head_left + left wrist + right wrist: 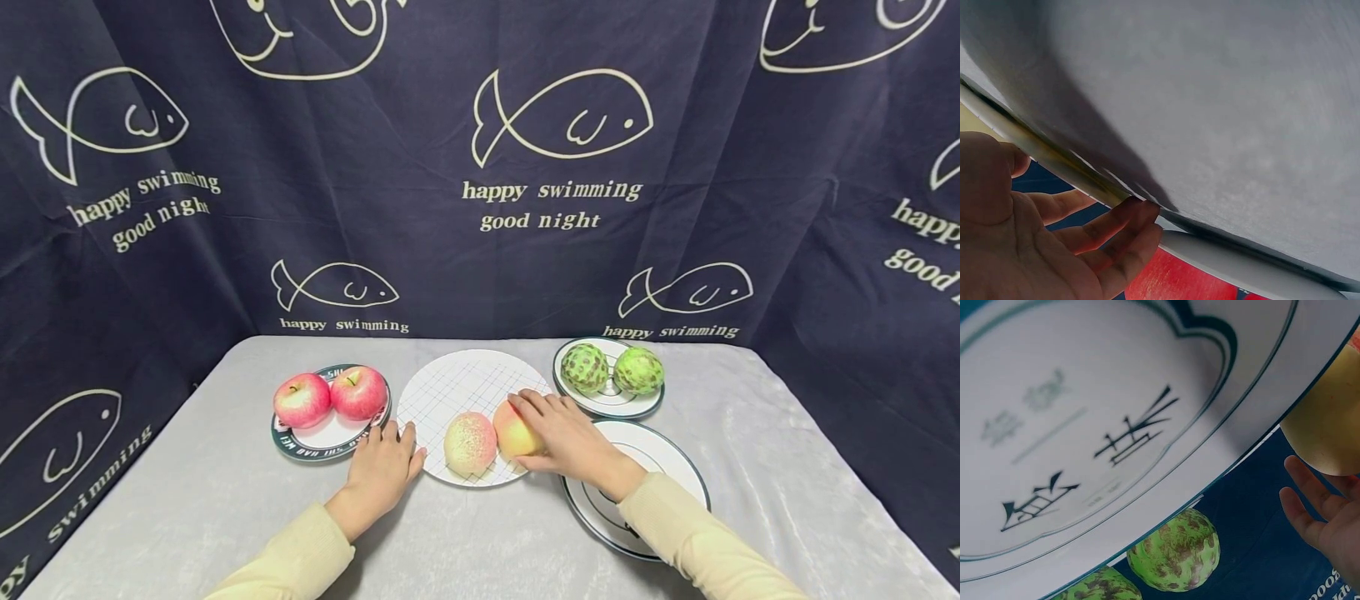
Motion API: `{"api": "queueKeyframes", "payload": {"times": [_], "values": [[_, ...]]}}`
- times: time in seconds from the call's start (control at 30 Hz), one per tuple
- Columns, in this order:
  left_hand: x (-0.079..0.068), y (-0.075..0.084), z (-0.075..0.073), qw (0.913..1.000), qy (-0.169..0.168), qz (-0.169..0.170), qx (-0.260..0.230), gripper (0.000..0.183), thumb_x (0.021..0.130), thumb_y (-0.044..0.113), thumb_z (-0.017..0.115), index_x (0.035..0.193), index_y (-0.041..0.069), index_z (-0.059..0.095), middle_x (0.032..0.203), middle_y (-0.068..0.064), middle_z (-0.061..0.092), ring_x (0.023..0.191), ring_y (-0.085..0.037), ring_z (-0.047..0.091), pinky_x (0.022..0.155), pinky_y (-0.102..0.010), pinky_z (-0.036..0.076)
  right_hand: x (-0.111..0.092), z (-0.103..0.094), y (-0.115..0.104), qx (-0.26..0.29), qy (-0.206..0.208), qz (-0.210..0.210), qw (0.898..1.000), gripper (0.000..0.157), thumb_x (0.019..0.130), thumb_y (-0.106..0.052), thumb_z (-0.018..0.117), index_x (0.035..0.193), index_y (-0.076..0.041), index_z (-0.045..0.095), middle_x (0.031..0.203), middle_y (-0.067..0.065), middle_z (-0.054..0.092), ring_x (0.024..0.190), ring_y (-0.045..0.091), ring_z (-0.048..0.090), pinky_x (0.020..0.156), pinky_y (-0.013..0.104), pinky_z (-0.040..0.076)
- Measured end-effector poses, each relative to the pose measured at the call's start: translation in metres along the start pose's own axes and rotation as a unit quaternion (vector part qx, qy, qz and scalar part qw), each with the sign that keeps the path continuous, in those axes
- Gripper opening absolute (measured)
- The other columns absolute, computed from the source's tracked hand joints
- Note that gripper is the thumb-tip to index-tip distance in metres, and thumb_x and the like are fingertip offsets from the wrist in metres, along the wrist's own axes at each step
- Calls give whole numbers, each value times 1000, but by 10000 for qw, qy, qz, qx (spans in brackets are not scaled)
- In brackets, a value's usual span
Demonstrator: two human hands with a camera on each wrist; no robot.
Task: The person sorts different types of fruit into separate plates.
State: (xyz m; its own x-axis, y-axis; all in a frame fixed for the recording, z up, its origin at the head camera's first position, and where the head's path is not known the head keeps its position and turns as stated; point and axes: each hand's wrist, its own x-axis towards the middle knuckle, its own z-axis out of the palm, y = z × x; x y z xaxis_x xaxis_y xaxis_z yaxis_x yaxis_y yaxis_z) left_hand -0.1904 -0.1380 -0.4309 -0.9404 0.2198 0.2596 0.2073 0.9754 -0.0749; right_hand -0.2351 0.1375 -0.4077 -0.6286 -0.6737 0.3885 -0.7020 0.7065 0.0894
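Fingers of right hand (572,442) curl round right peach (513,433) | left hand (378,473) relaxed | peach probably light, may roll; hold opposite sides

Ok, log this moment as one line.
right hand: holds peach | left hand: near apple plate | other peach: on checked plate

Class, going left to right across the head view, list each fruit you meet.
Left red apple, right red apple, speckled peach, peach in the right hand's grip, left green fruit, right green fruit.
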Motion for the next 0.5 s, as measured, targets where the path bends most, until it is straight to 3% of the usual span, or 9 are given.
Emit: {"api": "queueKeyframes", "payload": {"times": [0.5], "values": [[-1, 0, -1, 10000, 85, 24, -11, 41, 89, 35, 52, 114, 3, 57, 96, -17, 56, 88, -34, 54, 74, -46, 46, -1, 1, 0, 311, -95, 33, 9995, 81, 67, -51, 70, 131, -9, 43, 124, 8, 50, 101, 26, 53, 84, 43, 43]]}}
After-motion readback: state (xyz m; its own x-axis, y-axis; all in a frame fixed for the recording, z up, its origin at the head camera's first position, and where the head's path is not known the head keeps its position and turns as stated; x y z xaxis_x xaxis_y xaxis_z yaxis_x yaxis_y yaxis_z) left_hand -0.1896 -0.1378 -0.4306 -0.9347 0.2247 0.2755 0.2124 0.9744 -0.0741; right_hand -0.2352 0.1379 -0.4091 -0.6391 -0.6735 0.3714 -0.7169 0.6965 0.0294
